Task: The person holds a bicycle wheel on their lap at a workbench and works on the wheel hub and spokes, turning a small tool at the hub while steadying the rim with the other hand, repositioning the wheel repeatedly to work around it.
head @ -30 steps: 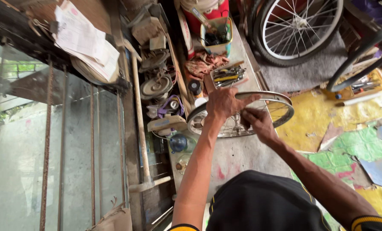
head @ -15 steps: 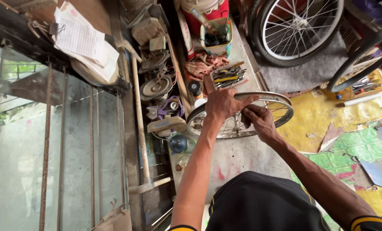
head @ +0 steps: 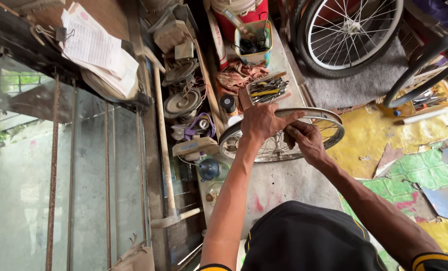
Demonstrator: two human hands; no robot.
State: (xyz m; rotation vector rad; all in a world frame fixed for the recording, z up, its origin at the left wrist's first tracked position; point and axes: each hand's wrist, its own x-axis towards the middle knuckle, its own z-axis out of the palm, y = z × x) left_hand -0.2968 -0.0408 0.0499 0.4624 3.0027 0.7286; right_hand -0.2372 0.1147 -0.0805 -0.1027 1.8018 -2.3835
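A bare spoked bicycle rim (head: 329,125) stands on a worn concrete slab (head: 284,183) in front of me. My left hand (head: 261,123) grips the top of the rim with the fingers over its edge. My right hand (head: 304,140) is pinched closed among the spokes just below the rim; whether it holds a small tool I cannot tell. Both forearms reach out from the bottom of the view.
A tray of hand tools (head: 266,90) lies just beyond the rim, next to a teal box (head: 254,42). A tyred bicycle wheel (head: 352,32) leans at the back. Discs and parts (head: 184,100), a long wooden handle (head: 164,150) and window bars (head: 53,170) fill the left.
Both hands stay on the rim. The right hand has shifted slightly among the spokes.
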